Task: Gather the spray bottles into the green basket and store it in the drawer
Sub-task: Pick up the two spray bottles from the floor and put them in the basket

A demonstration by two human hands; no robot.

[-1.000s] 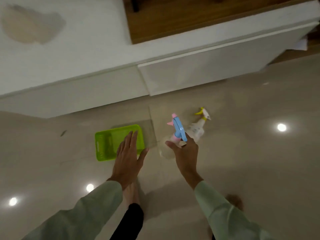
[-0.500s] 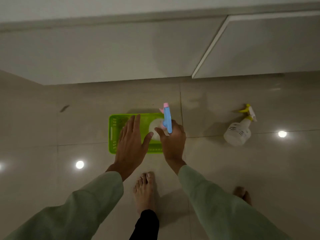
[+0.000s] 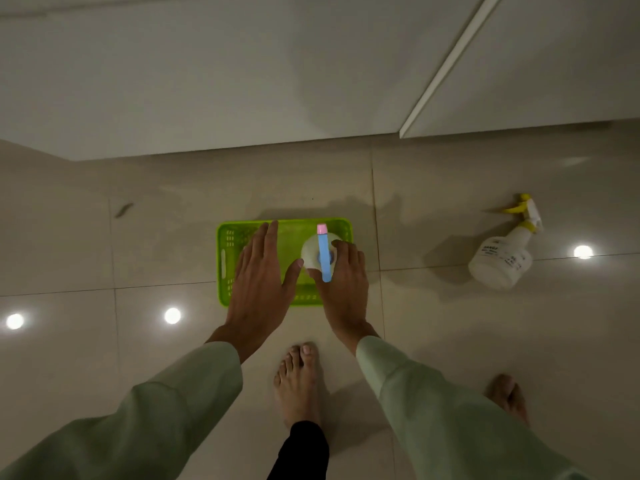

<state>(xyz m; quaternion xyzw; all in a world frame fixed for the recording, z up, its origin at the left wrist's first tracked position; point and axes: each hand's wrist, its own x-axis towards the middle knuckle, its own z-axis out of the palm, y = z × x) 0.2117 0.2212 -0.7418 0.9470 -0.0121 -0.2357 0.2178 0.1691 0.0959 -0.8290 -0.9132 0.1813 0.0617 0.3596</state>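
A green basket sits on the tiled floor in front of the white cabinet. My right hand grips a white spray bottle with a blue and pink head, held upright over the basket's right half. Whether its base touches the basket floor is hidden. My left hand hovers flat over the basket's middle, fingers apart, holding nothing. A second white spray bottle with a yellow trigger lies on its side on the floor to the right.
The white cabinet front runs along the top, with a drawer front at the upper right, its edge slightly proud. My bare feet stand just below the basket. Ceiling lights reflect in the glossy tiles.
My right hand has carried the blue and pink bottle from the floor beside the basket to over its right half. The view has tilted down; the left hand stays over the basket.
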